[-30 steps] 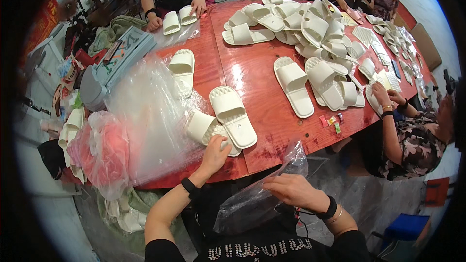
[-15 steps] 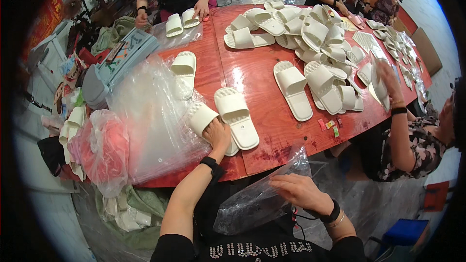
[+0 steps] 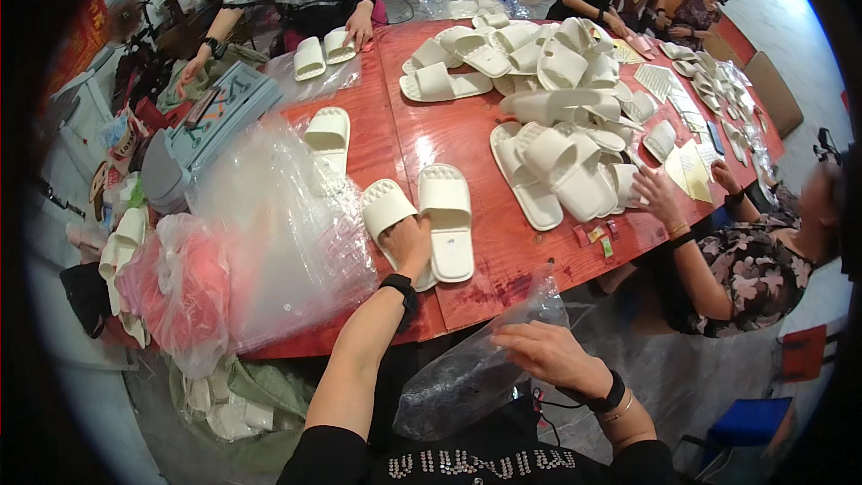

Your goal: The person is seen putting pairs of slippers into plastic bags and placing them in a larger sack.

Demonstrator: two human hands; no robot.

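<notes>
My left hand (image 3: 409, 244) is at the table's near edge, its fingers tucked under the strap of a white slide slipper (image 3: 386, 204) and hidden there. Close beside that slipper on its right lies a matching white slipper (image 3: 446, 224), toe pointing away. Over my lap, my right hand (image 3: 555, 355) pinches a clear plastic bag (image 3: 458, 380), which hangs loose and looks empty. Left of the slippers a stack of clear plastic bags (image 3: 287, 251) spreads over the table, with a single white slipper (image 3: 329, 136) at its far edge.
A large pile of white slippers (image 3: 561, 63) covers the red table (image 3: 395, 108). To the left are a grey-blue toolbox (image 3: 220, 112) and a pink-filled plastic bag (image 3: 184, 283). Co-workers sit or stand around; one person's hand (image 3: 660, 198) is near the pile. Small coloured packets (image 3: 594, 235) lie at the right edge.
The slippers by my left hand now stand straighter, side by side. A person across reaches toward the toolbox. The person at right has lowered a hand; a blurred slipper shows over the pile.
</notes>
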